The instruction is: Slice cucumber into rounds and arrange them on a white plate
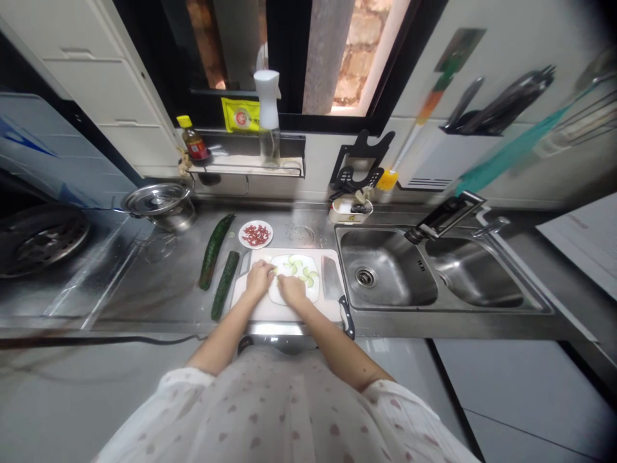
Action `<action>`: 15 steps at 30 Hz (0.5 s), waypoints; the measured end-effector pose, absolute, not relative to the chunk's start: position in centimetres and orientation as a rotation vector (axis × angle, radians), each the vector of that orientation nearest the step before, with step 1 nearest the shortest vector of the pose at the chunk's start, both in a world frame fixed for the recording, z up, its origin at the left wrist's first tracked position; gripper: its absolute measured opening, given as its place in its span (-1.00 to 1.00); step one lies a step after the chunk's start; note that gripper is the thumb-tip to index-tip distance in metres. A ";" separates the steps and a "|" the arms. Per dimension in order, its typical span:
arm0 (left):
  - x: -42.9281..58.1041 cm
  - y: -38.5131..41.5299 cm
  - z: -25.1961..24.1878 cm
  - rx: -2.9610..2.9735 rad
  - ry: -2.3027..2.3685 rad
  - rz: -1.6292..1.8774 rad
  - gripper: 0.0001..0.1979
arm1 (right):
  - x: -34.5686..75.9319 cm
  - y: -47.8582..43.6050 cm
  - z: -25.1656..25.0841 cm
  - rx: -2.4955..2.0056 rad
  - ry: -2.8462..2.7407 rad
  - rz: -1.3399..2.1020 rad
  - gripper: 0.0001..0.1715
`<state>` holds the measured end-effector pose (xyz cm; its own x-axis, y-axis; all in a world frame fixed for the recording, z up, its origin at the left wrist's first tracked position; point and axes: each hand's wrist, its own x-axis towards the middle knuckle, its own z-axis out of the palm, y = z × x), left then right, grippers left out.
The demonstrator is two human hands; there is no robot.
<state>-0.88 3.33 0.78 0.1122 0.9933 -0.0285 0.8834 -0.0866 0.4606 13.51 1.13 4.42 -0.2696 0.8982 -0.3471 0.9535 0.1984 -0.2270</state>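
Observation:
A white square plate (308,297) rests on the pale cutting board (255,313), with thin cucumber slices (295,263) fanned out in curved groups on it. At the plate's left side, my left hand (260,279) has its fingers drawn together, a bit of pale green showing at the tips. My right hand (292,291) is close beside it over the plate, fingers curled; what they hold is hidden. A kitchen knife (331,278) with a black handle lies on the board's right side. Left of the board are a whole cucumber (216,247) and a cut cucumber (225,286).
Behind the board stands a small white plate of chopped red pieces (256,235). A double sink (390,270) is on the right, a lidded steel pot (164,206) at the back left. Above, a shelf (245,164) holds a sauce bottle (195,141) and a spray bottle (268,119).

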 end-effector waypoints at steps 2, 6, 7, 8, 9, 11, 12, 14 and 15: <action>-0.8 3.4 0.8 2.040 1.837 0.401 -0.72 | 13.3 1.2 4.7 1.791 2.321 -0.581 -0.62; -0.4 3.6 0.9 2.048 1.839 0.392 -0.74 | 13.0 1.7 5.3 1.740 2.335 -0.550 -0.62; -0.4 3.7 0.8 2.041 1.844 0.411 -0.74 | 13.0 1.9 5.5 1.732 2.340 -0.546 -0.63; -0.5 3.7 0.8 2.023 1.857 0.440 -0.73 | 13.0 2.1 5.8 1.737 2.338 -0.544 -0.64; -0.7 3.8 0.7 1.991 1.886 0.479 -0.71 | 13.1 2.2 6.0 1.756 2.333 -0.546 -0.65; -1.3 3.8 0.4 1.888 1.983 0.569 -0.70 | 13.5 2.3 6.6 1.834 2.314 -0.571 -0.66; -1.8 3.7 0.3 1.830 2.039 0.612 -0.70 | 13.8 2.2 6.8 1.884 2.308 -0.597 -0.66; -2.9 3.4 0.0 1.736 2.131 0.670 -0.70 | 14.6 1.7 7.2 1.983 2.323 -0.682 -0.62; -3.4 3.3 -0.2 1.706 2.160 0.679 -0.70 | 15.0 1.3 7.4 2.035 2.335 -0.735 -0.61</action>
